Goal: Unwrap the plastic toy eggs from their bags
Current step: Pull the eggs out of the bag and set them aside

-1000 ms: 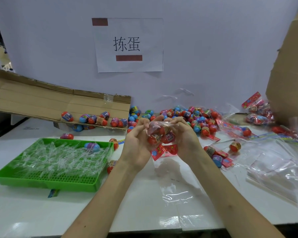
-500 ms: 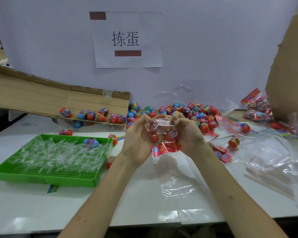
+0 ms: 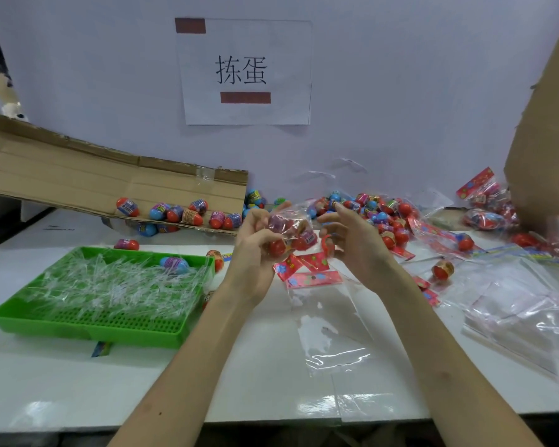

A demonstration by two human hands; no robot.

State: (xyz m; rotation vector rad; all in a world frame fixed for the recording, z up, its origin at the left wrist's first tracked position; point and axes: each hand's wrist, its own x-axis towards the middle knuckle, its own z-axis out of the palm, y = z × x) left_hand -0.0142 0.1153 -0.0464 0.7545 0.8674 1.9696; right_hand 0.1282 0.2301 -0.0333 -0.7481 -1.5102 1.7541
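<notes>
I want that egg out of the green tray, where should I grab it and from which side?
Probably pinch the egg across its middle, coming straight down from above. It lies on its side atop the clear plastic scraps, long axis roughly left to right, and the walls of the green tray would hinder a sideways reach.

The two hands have drawn apart. A second ago both were pressed together around the bag point(image 3: 288, 225) of eggs point(image 3: 278, 246). Now only the left hand point(image 3: 255, 250) grips it, fingers curled under the eggs. The right hand point(image 3: 357, 243) has let go and shifted toward the table's right edge, fingers spread loosely. The red header card point(image 3: 307, 262) below them shows more fully.
</notes>
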